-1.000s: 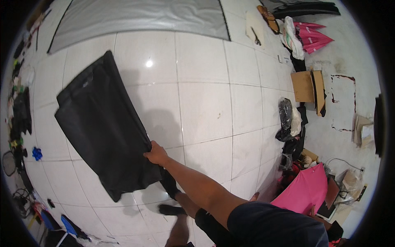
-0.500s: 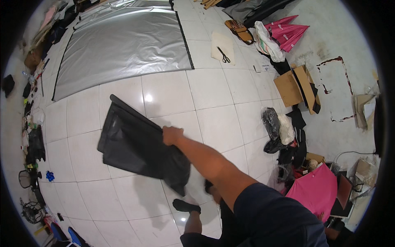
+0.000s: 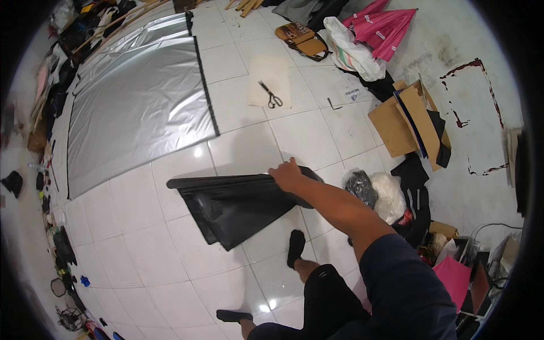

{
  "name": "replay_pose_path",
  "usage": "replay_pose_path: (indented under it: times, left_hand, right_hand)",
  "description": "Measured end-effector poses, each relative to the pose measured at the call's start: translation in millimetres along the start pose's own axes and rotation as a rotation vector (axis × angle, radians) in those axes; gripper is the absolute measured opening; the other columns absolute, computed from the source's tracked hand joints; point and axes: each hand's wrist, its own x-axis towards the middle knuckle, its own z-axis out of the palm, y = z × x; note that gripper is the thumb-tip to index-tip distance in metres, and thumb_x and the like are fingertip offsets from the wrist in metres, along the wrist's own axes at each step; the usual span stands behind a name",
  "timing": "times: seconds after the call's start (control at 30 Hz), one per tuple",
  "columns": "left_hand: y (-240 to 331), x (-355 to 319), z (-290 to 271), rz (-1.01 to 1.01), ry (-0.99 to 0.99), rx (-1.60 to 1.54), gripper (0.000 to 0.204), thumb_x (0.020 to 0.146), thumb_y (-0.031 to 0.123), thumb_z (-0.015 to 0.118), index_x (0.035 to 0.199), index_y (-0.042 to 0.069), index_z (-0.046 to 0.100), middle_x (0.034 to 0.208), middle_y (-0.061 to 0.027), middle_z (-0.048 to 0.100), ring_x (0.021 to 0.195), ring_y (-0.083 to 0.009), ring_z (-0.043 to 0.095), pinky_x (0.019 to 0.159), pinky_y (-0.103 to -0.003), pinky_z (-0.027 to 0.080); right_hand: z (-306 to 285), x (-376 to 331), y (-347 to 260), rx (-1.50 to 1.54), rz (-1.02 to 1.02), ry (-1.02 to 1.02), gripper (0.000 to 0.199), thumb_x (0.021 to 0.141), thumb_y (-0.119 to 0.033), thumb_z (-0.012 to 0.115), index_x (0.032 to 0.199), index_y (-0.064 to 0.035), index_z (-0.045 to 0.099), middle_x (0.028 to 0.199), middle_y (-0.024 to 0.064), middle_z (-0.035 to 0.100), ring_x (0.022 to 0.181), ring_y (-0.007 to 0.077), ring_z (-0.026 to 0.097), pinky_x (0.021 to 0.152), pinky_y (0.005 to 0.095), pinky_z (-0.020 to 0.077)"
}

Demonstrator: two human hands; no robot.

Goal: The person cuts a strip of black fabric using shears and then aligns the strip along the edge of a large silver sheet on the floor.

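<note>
My right hand (image 3: pixel 287 174) grips the upper edge of a folded black sheet (image 3: pixel 235 204), fingers closed around it. The sheet looks smooth and slightly shiny, like coated fabric. It hangs above the tiled floor, with a long rolled-looking edge reaching left and loose folds drooping below. Part of it passes behind my hand and forearm to the right. Beyond it, a large silver sheet (image 3: pixel 139 107) with dark edging lies spread on the floor. My left hand is out of view.
Black-handled scissors (image 3: pixel 272 97) lie on a cream sheet (image 3: pixel 258 71). A brown bag (image 3: pixel 303 41), pink umbrella (image 3: pixel 381 28) and cardboard box (image 3: pixel 391 127) line the right side. Clear and white plastic bundles (image 3: pixel 389 195) sit nearby. Clutter runs along the left wall. My socked feet (image 3: pixel 296 247) are below.
The black sheet has swung so its rolled edge lies nearly level. My hand has moved right in the picture, and my feet have stepped. The view has shifted, placing the silver sheet further left.
</note>
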Motion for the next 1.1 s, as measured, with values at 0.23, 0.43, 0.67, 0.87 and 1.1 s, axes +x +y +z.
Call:
replay_pose_path:
  times: [0.23, 0.43, 0.67, 0.87, 1.1]
  left_hand:
    - [121.9, 44.8, 40.8, 0.055, -0.086, 0.435, 0.035, 0.091, 0.008, 0.056, 0.125, 0.003, 0.051, 0.071, -0.0061, 0.068, 0.066, -0.0132, 0.063, 0.066, -0.028, 0.053]
    - [202.8, 72.2, 47.8, -0.177, -0.010, 0.171, 0.035, 0.091, 0.007, 0.055, 0.125, 0.001, 0.049, 0.079, -0.0097, 0.065, 0.065, -0.0164, 0.063, 0.061, -0.030, 0.053]
    - [327.2, 188.9, 25.0, -0.262, -0.059, 0.131, 0.035, 0.093, 0.012, 0.056, 0.124, 0.000, 0.047, 0.092, -0.0137, 0.060, 0.067, -0.0205, 0.064, 0.055, -0.031, 0.054]
    - [447.7, 289.1, -2.0, -0.274, -0.117, -0.067, 0.036, 0.094, 0.016, 0.057, 0.123, -0.001, 0.045, 0.102, -0.0171, 0.056, 0.068, -0.0239, 0.064, 0.050, -0.032, 0.054]
    - [627.1, 398.9, -51.4, -0.170, 0.037, 0.056, 0.038, 0.093, 0.016, 0.056, 0.125, -0.003, 0.047, 0.100, -0.0186, 0.058, 0.057, -0.0247, 0.063, 0.046, -0.035, 0.052]
  right_hand:
    - [18.5, -7.8, 235.9, -0.114, 0.151, -0.027, 0.030, 0.091, -0.022, 0.053, 0.121, -0.0198, 0.057, 0.109, 0.0110, 0.064, 0.111, 0.0276, 0.058, 0.106, 0.0540, 0.0266]
    - [20.2, 2.0, 380.6, -0.240, 0.329, -0.096, 0.033, 0.094, -0.024, 0.049, 0.126, -0.0225, 0.053, 0.111, 0.0096, 0.063, 0.113, 0.0252, 0.056, 0.110, 0.0534, 0.0211]
    - [37.8, 48.4, 444.0, -0.496, 0.530, 0.513, 0.041, 0.093, -0.021, 0.048, 0.134, -0.0210, 0.047, 0.116, 0.0096, 0.061, 0.116, 0.0326, 0.053, 0.111, 0.0575, 0.0197]
    - [77.7, 59.5, 238.3, 0.475, 0.034, -0.052, 0.046, 0.075, -0.031, 0.070, 0.114, -0.0106, 0.057, 0.100, 0.0173, 0.064, 0.100, 0.0359, 0.062, 0.083, 0.0490, 0.0488]
    - [65.0, 20.7, 114.6, 0.899, 0.233, -0.559, 0.050, 0.084, -0.050, 0.064, 0.117, -0.0131, 0.060, 0.108, 0.0099, 0.068, 0.106, 0.0276, 0.062, 0.090, 0.0435, 0.0482]
